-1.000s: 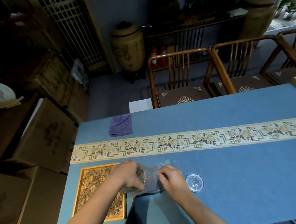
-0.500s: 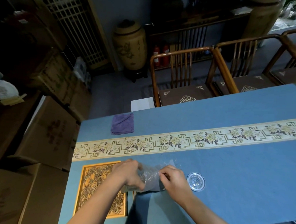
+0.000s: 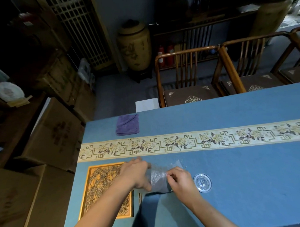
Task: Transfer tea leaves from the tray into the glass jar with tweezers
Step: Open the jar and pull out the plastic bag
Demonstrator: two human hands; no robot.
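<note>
Fingers of your right hand (image 3: 181, 181) pinch the edge of a crinkled clear plastic wrap (image 3: 162, 172), thumb and forefinger closed on it near its top. Your left hand (image 3: 137, 175) curls round the other side of the same wrapped thing, gripping it from the left; what sits inside is blurred, so you cannot tell for sure that it is the glass jar. Wrap and both hands sit low over the blue tablecloth (image 3: 250, 177), between the tray and the lid. Tray (image 3: 90, 188), gold-framed, lies just left of your left wrist, spread with dry tea leaves (image 3: 100, 184); your forearm crosses its near right corner. Thin wooden tweezers (image 3: 140, 197) lie on the cloth just right of the tray, partly under your left hand. Round clear glass lid (image 3: 202, 182) rests flat just right of your right hand, apart from it. Farther out, a patterned runner (image 3: 214, 139) crosses the table, with a folded purple cloth (image 3: 127, 124) beyond it.
</note>
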